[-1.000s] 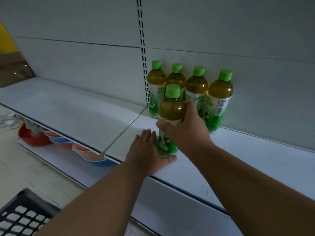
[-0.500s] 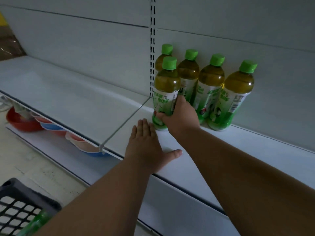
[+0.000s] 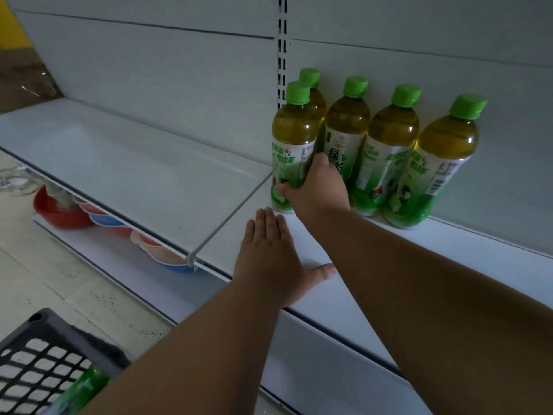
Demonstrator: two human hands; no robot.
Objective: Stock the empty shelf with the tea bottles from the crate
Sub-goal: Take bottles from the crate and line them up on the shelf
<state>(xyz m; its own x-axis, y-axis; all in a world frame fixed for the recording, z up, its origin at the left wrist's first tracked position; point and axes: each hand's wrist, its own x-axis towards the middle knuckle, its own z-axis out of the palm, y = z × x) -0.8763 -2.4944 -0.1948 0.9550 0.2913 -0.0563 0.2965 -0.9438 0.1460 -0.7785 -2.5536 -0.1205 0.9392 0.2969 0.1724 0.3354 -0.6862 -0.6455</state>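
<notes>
The right hand (image 3: 317,190) is wrapped round the lower label of the front tea bottle (image 3: 293,145), thumb on the near left side and fingers curled out of sight behind it; the bottle stands upright on the shelf (image 3: 374,265), its base on the white surface. Directly beyond those fingers a rear bottle (image 3: 312,82) shows only its green cap and shoulder, and just to their right three more bottles (image 3: 392,151) stand in a row against the back panel (image 3: 179,85), crowded together so that the knuckles sit close to the nearest one. Left of the thumb a slotted upright strip (image 3: 282,49) runs up the panel, and a thin divider rail (image 3: 230,217) crosses the shelf from the bottle's base out to the front edge. The left hand (image 3: 269,262) lies flat on the shelf, fingers straight and together, thumb splayed to the right, holding nothing; its fingertips (image 3: 266,214) stop just short of the held bottle's base. Left of the rail the neighbouring shelf board (image 3: 119,163) is bare, and bare shelf stretches right of the thumb. Below the front lip, red and blue bowls (image 3: 98,220) sit on a lower board. At the lower left corner is the dark mesh crate (image 3: 39,363), with a green bottle (image 3: 83,390) blurred inside.
</notes>
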